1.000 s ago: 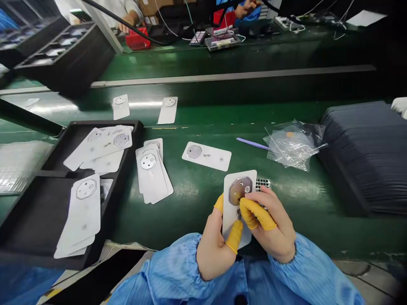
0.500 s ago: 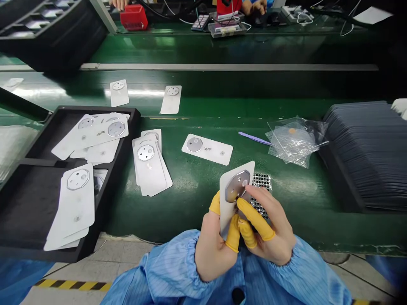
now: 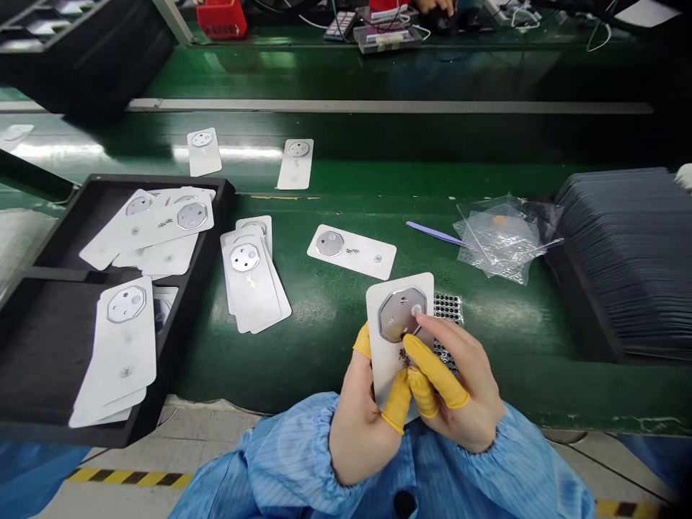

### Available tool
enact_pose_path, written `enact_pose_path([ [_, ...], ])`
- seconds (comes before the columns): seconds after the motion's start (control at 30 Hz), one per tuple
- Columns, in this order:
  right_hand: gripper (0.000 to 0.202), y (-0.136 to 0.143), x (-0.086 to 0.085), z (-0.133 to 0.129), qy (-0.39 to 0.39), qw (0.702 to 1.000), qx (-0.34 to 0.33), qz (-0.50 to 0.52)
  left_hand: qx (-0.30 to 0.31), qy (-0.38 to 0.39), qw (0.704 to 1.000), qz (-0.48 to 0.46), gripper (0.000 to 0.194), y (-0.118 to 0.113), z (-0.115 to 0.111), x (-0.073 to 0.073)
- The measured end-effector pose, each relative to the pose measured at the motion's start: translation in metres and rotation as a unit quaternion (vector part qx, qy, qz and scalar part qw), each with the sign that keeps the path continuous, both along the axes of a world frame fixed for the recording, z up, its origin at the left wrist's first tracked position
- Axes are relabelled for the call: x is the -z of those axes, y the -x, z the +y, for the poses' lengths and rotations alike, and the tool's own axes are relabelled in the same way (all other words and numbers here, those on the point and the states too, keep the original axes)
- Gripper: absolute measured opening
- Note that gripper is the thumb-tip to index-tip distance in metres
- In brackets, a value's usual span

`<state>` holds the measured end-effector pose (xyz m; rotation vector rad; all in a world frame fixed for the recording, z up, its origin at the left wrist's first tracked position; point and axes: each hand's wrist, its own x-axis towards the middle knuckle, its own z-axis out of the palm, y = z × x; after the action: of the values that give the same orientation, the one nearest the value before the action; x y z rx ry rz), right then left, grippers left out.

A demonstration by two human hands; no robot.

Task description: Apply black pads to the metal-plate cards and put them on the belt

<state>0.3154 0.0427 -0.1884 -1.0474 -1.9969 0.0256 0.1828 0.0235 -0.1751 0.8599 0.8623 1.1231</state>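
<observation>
A white card [image 3: 386, 360] with a silver octagonal plate [image 3: 397, 317] stands tilted up in my left hand [image 3: 365, 425], whose yellow-covered thumb and finger close on its edges. My right hand [image 3: 459, 389] is over the card's face. Its bare index finger touches the plate near a pale round spot, and yellow-covered fingers are bent together at the plate's lower edge; whether they pinch anything is too small to tell. Behind the right hand lies a sheet of small black dots [image 3: 448, 310], partly hidden. Another card [image 3: 367, 257] lies flat just beyond.
Stacked cards [image 3: 256, 288] lie left of centre, beside a black tray [image 3: 189, 317] holding more cards. Purple tweezers [image 3: 432, 232] and clear plastic bags [image 3: 500, 241] are right of centre. A black rack of dark sheets [image 3: 632, 267] stands at right. Two cards lie farther back.
The held card has turned to face the camera more, so dark markings below its plate now show. My right fingers remain at the plate. The whole view has shifted slightly.
</observation>
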Motion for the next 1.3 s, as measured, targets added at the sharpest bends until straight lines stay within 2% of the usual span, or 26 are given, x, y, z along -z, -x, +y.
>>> enact_pose_path([
  [0.2,0.025,-0.001,-0.001,0.000,-0.008,0.999,0.030,-0.013,0.004,0.013,0.998,0.058,0.058,0.000,-0.006,0.004],
  [0.4,0.023,-0.002,-0.003,-0.002,0.005,1.000,0.019,-0.016,-0.016,-0.008,0.994,0.107,0.056,0.000,-0.010,0.007],
  [0.53,0.023,-0.001,-0.006,0.000,0.004,1.000,0.020,-0.008,-0.018,-0.034,0.990,0.134,0.062,0.000,-0.010,0.009],
  [0.7,0.032,0.000,-0.009,0.002,0.012,1.000,0.010,-0.011,0.002,-0.089,0.981,0.170,0.068,0.002,-0.009,0.012],
  [0.83,0.044,0.003,0.001,-0.001,0.025,1.000,-0.002,0.003,-0.001,-0.096,0.977,0.191,0.067,0.004,-0.012,0.019],
  [0.93,0.052,0.002,0.012,-0.003,0.059,0.998,-0.025,0.013,-0.017,-0.049,0.984,0.171,0.069,0.003,-0.011,0.021],
  [1.03,0.050,-0.002,0.017,0.000,0.090,0.995,-0.038,0.037,-0.007,0.008,0.995,0.100,0.065,0.001,-0.002,0.017],
  [1.2,0.042,-0.006,0.009,0.004,0.120,0.976,-0.028,0.179,0.034,0.070,0.996,-0.045,0.058,0.003,0.012,0.001],
  [1.3,0.042,-0.004,0.004,0.003,0.126,0.962,0.023,0.240,0.046,0.088,0.991,-0.093,0.055,0.008,0.015,-0.006],
])
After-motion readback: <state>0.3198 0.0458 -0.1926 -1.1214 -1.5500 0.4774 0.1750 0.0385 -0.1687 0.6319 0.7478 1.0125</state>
